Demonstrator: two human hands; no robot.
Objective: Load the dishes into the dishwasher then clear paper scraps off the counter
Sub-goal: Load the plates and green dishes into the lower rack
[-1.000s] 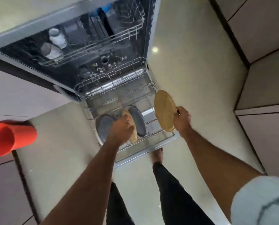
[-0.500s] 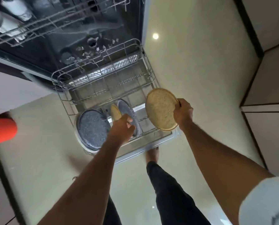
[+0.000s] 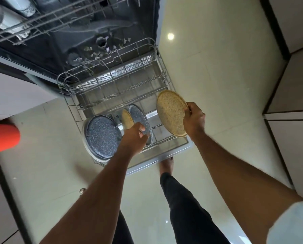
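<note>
We stand over the open dishwasher (image 3: 73, 41), and its pulled-out lower rack (image 3: 115, 95) is our landmark. Above the rack, inside the machine, the upper rack (image 3: 41, 20) carries pale cups. At the rack's near left corner a large speckled grey plate (image 3: 101, 138) leans on edge, partly past the wire frame. Just right of the rack's middle our right hand (image 3: 194, 120) grips the rim of a tan speckled plate (image 3: 172, 113), fingers curled over its edge, holding it upright above the rack's right side and clear of the tines. Near the rack's front centre a second grey speckled plate (image 3: 141, 120) stands on edge in the tines, and beside it, to its left, a smaller tan plate (image 3: 127, 119) stands upright. Our left hand (image 3: 134, 138) is over these two, fingers curled; we cannot tell which plate it actually holds. Left of the rack, at the frame's edge, sits a blurred red object (image 3: 2, 136).
</note>
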